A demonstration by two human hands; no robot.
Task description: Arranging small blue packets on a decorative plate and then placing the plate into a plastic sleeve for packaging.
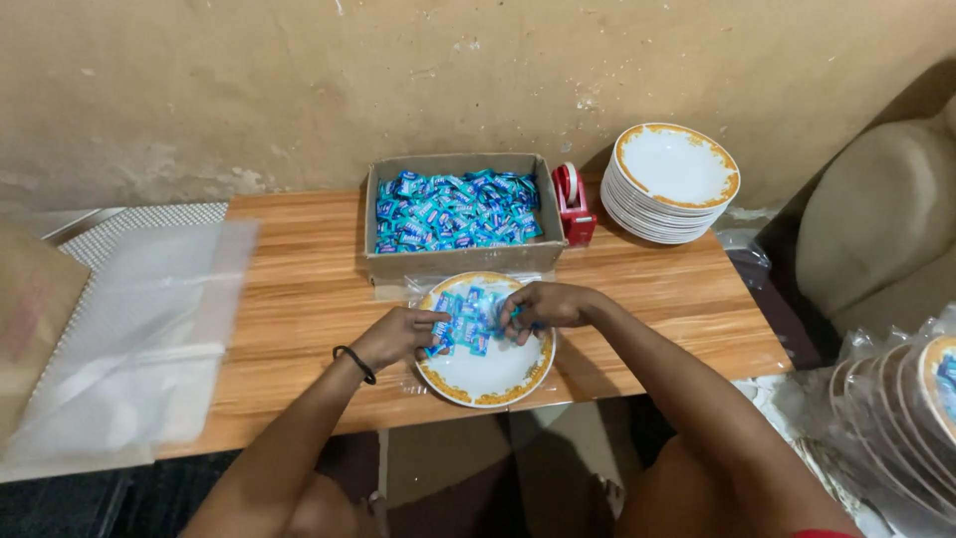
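Observation:
A white plate with a gold rim (485, 385) lies near the front edge of a wooden table (299, 309), on a clear plastic sheet. Several blue wrapped candies (468, 317) sit on its far half. My left hand (398, 334) rests on the plate's left side with its fingertips pinching candies. My right hand (543, 304) reaches in from the right, fingers curled on the same pile. Just behind the plate stands an open cardboard box (453, 261) full of the same blue candies.
A red tape dispenser (574, 204) stands right of the box. A stack of gold-rimmed plates (674, 182) sits at the table's back right. Clear plastic bags (139, 329) cover the left end. Bagged plates (901, 418) lie low at the right.

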